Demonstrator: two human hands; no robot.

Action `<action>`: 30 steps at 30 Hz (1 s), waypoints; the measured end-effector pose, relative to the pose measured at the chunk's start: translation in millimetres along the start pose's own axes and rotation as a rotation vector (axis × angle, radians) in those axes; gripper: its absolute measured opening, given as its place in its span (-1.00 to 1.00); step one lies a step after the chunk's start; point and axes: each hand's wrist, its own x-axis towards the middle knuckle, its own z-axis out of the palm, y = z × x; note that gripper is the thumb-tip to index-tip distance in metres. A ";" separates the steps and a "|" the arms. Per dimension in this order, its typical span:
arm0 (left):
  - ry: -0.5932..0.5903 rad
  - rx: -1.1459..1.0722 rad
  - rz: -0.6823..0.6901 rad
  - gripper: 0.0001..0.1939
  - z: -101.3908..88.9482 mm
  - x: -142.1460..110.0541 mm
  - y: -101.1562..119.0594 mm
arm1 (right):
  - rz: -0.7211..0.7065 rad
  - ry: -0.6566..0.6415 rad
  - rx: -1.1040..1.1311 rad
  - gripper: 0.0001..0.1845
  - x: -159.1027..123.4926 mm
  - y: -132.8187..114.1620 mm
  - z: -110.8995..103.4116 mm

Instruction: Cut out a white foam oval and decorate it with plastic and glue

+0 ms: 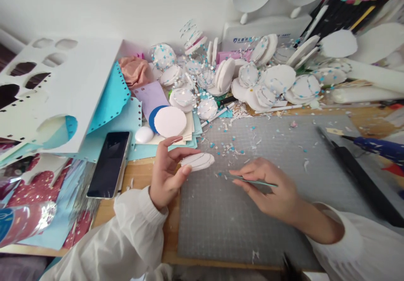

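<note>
My left hand (168, 169) pinches a white foam oval (198, 161) by its left end between thumb and fingers. Thin dark lines run along the foam. To its right, my right hand (273, 188) is closed around slim greenish tweezers (257, 182), which point left at the foam and are apart from it. Around the tips the view is blurred, so I cannot tell whether a small bit is caught there. Both hands are above the grey cutting mat (221, 222). Small blue and white scraps (232, 144) lie scattered on the mat beyond them.
Many white foam pieces with blue-dotted strands (249, 76) crowd the back. A phone (109, 165) and a white board with oval holes (91, 83) are at left. At right lie a long black-handled tool (362, 180) and a blue glue gun (378, 148). Markers (344, 13) stand behind.
</note>
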 end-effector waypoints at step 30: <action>-0.323 0.189 0.073 -0.15 -10.6 1.7 -13.1 | 0.334 0.362 0.344 -0.80 8.8 -9.3 -22.0</action>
